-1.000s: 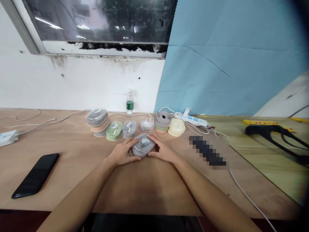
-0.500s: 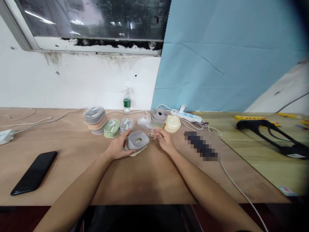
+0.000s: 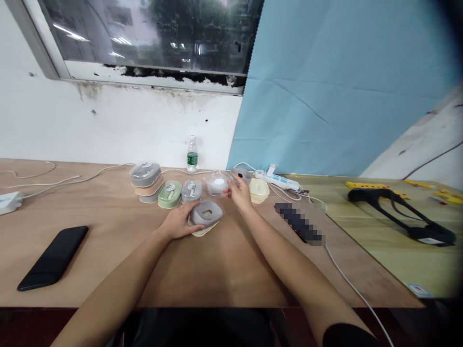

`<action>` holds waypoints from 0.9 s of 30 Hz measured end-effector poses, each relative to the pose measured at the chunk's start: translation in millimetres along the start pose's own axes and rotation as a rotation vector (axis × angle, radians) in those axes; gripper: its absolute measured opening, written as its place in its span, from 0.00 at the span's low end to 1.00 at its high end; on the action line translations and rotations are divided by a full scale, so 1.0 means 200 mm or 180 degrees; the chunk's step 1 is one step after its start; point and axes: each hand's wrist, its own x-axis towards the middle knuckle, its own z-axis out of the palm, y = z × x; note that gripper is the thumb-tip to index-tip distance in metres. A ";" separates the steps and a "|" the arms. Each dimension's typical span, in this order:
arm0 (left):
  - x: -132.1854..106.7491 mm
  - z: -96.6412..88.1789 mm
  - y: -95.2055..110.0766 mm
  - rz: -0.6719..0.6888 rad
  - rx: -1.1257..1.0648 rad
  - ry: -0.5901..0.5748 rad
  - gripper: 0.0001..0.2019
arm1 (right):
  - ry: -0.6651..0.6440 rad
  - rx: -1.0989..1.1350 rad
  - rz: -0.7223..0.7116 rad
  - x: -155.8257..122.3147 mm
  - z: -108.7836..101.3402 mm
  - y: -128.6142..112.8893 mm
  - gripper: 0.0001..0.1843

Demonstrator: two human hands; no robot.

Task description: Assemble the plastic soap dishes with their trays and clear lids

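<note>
My left hand [image 3: 181, 220] is wrapped round the left side of a grey plastic box [image 3: 207, 212] with an oval opening in its top. A cream-coloured piece [image 3: 205, 232] shows under the box, on the table. Further back, my right hand [image 3: 238, 192] has its fingers curled at the right edge of a clear plastic lid [image 3: 217, 182], which lies among similar see-through pieces. Behind that hand, a grey shell [image 3: 241, 174] is partly hidden. Beside it sits a stack of cream trays [image 3: 259, 189].
Finished-looking boxes, one green [image 3: 170, 194] and one grey [image 3: 191, 191], stand left of the lids, beside a stack of boxes [image 3: 145, 180]. A water bottle [image 3: 192, 156], power strip [image 3: 278, 180], black phone [image 3: 53, 258] and black strap-like frame [image 3: 401, 214] are around.
My right hand has moved up and away from the grey box to the clear lids, now covering part of the grey shell stack. My left hand stays on the box. The view has shifted slightly.
</note>
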 end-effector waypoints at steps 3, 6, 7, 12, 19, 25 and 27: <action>0.00 0.00 -0.01 -0.0005 0.0021 -0.0020 0.39 | 0.0187 -0.0154 0.0005 0.09 0.05 0.04 0.23; 0.00 0.01 -0.01 0.0007 0.0015 -0.0032 0.40 | 0.0365 -0.0220 0.0080 0.13 0.08 0.08 0.15; 0.00 0.01 -0.02 0.0013 0.0012 -0.0030 0.40 | 0.0396 -0.0224 0.0100 0.14 0.09 0.09 0.14; 0.00 0.01 -0.02 0.0062 -0.0021 -0.0013 0.39 | 0.0341 -0.0415 0.0039 0.13 0.11 0.11 0.10; 0.00 0.01 -0.02 0.0119 -0.0002 0.0003 0.38 | 0.0122 -0.0680 0.0072 0.12 0.11 0.11 0.12; 0.00 0.01 -0.02 0.0053 0.0009 -0.0073 0.38 | -0.0158 -0.0694 0.0165 0.11 0.08 0.07 0.10; 0.00 0.01 -0.01 0.0050 0.0031 -0.0083 0.38 | -0.0204 -0.0657 0.0204 0.11 0.07 0.06 0.10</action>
